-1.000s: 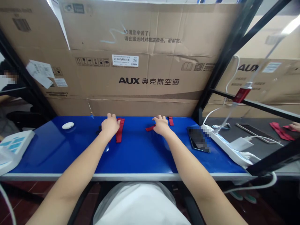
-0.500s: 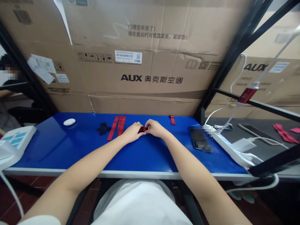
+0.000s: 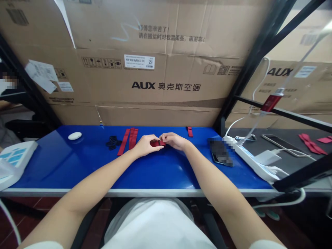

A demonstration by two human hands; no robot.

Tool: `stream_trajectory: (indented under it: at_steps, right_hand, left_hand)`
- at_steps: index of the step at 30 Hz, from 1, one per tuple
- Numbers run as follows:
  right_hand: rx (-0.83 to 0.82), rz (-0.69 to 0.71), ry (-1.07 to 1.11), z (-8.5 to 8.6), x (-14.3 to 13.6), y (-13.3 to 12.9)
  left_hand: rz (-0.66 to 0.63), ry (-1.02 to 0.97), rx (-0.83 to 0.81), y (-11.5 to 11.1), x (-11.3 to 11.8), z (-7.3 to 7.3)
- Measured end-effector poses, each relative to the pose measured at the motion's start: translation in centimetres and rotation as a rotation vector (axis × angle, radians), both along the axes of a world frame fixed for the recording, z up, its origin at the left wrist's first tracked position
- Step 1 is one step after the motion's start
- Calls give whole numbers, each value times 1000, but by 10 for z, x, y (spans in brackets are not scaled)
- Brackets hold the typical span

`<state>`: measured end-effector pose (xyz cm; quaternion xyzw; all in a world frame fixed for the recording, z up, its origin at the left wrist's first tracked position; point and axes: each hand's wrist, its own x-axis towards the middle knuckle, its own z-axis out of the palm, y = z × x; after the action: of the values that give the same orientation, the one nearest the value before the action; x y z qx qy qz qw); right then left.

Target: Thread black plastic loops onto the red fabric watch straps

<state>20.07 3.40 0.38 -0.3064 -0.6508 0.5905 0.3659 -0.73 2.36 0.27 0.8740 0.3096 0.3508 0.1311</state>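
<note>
Between both hands, just above the blue tabletop, is a folded red strap with a black buckle at its right end. My left hand is closed on the strap, thumb below and fingers above. The fingers of my right hand pinch at the buckle end. Left of the hands lie several flat red strips and a small pile of black buckles. A red strap piece with a black buckle rests farther back on the right.
A round white case and a white device sit on the left. On the right are a dark phone and a white power strip with cables. A large cardboard sheet stands behind the table between black posts.
My right hand has shifted slightly to the right on the strap, and more of the red strap and its black buckle shows. The camera view has moved a little.
</note>
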Motion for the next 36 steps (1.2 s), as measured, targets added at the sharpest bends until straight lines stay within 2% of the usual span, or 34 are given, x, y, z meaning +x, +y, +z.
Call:
stream_trajectory:
  at_steps: [6, 10, 13, 16, 22, 24, 26, 29, 31, 33, 36]
  right_hand:
    - [198, -148, -121, 12, 2, -7]
    - [253, -144, -112, 18, 2, -10]
    - [223, -192, 58, 21, 7, -10]
    - [140, -247, 154, 21, 9, -9]
    - [49, -171, 260, 18, -9, -9]
    - [36, -215, 335, 21, -10, -7]
    - [32, -328, 458, 24, -5, -2]
    - [6, -512, 581, 32, 13, 4]
    - [-21, -574, 631, 35, 22, 6]
    - [-72, -531, 663, 37, 24, 6]
    - [-191, -330, 579, 32, 8, 0]
  left_hand:
    - [3, -72, -29, -4, 1, 10]
    - [-13, -96, -3, -5, -1, 13]
    - [-15, -135, -38, -4, -3, 11]
    - [-2, -155, -141, -3, -4, 8]
    - [-84, -104, -190, -7, 14, 2]
    - [-92, -93, -303, -11, 20, 2]
    - [-101, -81, -499, -16, 19, 5]
    - [-195, 24, -831, -17, 1, 17]
    - [-264, 158, -1025, -13, -15, 25]
    - [-262, 138, -1094, -7, -26, 31]
    - [-191, -119, -965, 2, -25, 31]
